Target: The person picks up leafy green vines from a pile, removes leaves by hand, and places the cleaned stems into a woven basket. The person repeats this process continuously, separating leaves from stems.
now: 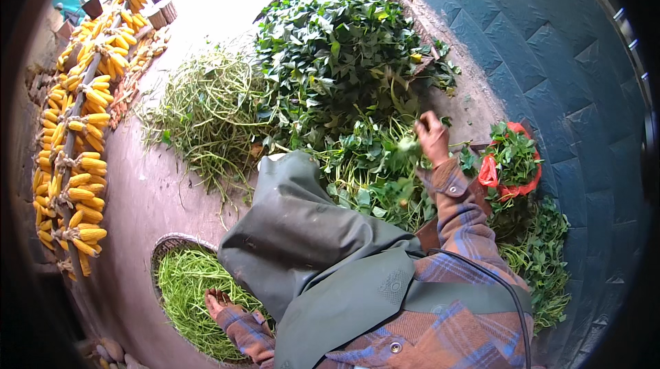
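Observation:
My left hand [217,302] is palm up with its fingers apart, over a round woven basket [156,266] that holds thin green stems [193,278]. Beyond my knee, my right hand [433,137] has curled fingers at the right edge of loose leafy vines [379,183]. A blurred green leaf [408,146] is close beside it; whether the fingers grip anything cannot be told. A large heap of leafy green vines [330,49] rises in front of me. Left of it lies a tangle of mostly bare pale stems [206,95].
A red plastic bag [533,160] of leaves [510,155] stands at the right, with more leafy vines [546,260] below it, along a blue embossed metal panel [593,162]. Yellow corn cobs [93,162] hang from a pole at the left. Stones or tubers [111,351] lie bottom left.

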`<action>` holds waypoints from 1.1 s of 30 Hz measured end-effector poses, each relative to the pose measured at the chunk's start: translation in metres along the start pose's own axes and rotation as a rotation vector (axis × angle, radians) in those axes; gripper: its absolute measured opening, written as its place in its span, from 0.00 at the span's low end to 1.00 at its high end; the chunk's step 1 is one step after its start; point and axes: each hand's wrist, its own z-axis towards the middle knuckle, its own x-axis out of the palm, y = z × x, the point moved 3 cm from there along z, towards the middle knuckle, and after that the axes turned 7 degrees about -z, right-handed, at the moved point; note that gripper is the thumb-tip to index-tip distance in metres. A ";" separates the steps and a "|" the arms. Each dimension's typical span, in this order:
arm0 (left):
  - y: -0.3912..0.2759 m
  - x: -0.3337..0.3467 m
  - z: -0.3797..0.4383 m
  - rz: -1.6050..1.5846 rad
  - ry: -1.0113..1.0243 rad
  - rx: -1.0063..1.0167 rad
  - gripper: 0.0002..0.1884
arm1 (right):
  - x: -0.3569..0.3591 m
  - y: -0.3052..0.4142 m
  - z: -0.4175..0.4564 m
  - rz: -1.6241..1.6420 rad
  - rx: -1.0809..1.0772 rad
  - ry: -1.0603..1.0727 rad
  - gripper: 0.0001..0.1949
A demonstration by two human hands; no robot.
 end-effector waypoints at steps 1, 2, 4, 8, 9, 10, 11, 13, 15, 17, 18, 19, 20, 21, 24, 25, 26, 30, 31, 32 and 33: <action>-0.003 0.007 -0.006 0.012 0.012 0.036 0.09 | -0.026 0.024 0.016 0.002 -0.047 -0.109 0.07; -0.006 0.015 -0.013 -0.003 -0.004 0.022 0.09 | -0.041 0.039 0.028 0.194 -0.044 -0.120 0.06; -0.007 0.021 -0.019 -0.018 0.004 0.013 0.10 | -0.070 0.075 0.044 0.470 -0.076 -0.115 0.04; -0.008 0.028 -0.023 -0.065 0.103 0.028 0.09 | -0.098 0.138 0.048 1.046 -0.192 0.004 0.04; -0.012 0.030 -0.029 -0.087 0.093 0.015 0.09 | -0.096 0.146 0.047 1.078 -0.138 0.024 0.06; -0.012 0.027 -0.027 -0.096 0.110 0.023 0.09 | -0.088 0.153 0.048 1.176 -0.107 0.073 0.07; -0.014 0.026 -0.023 -0.108 0.128 0.035 0.09 | -0.079 0.161 0.050 1.272 -0.076 0.124 0.08; -0.018 0.027 -0.027 -0.142 0.181 0.044 0.09 | -0.064 0.180 0.046 1.334 -0.109 0.255 0.09; -0.015 0.022 -0.020 -0.112 0.250 0.050 0.16 | -0.053 0.201 0.040 1.388 -0.107 0.366 0.09; -0.034 0.066 -0.059 -0.066 0.289 0.043 0.16 | -0.034 0.214 0.038 1.367 -0.075 0.463 0.09; -0.041 0.087 -0.075 -0.086 0.363 0.022 0.15 | -0.027 0.224 0.037 1.381 -0.056 0.516 0.09; -0.047 0.110 -0.094 -0.074 0.525 0.057 0.14 | -0.019 0.237 0.034 1.391 -0.046 0.570 0.09; -0.055 0.137 -0.121 0.008 0.508 0.022 0.14 | -0.013 0.258 0.030 1.384 -0.091 0.632 0.10; -0.051 0.153 -0.127 0.240 0.707 0.230 0.16 | -0.007 0.275 0.025 1.380 -0.085 0.688 0.10; -0.038 0.221 -0.167 0.183 1.041 0.116 0.21 | 0.008 0.327 0.014 1.300 -0.162 0.798 0.10; -0.025 0.235 -0.171 0.186 1.114 0.174 0.23 | 0.011 0.344 0.011 1.282 -0.159 0.838 0.11; -0.019 0.244 -0.176 0.334 1.176 0.236 0.23 | 0.015 0.358 0.009 1.235 -0.158 0.859 0.12; 0.009 0.237 -0.174 0.069 1.150 -0.085 0.13 | 0.033 0.395 -0.004 1.286 -0.369 1.003 0.14; 0.012 0.231 -0.170 0.001 1.070 -0.146 0.14 | 0.047 0.395 -0.001 1.202 -0.458 0.959 0.15; 0.017 0.224 -0.166 -0.067 0.989 -0.205 0.14 | 0.060 0.391 0.004 1.093 -0.576 0.810 0.16; 0.021 0.212 -0.159 -0.135 0.886 -0.254 0.15 | 0.054 0.395 0.000 0.806 -0.567 0.678 0.16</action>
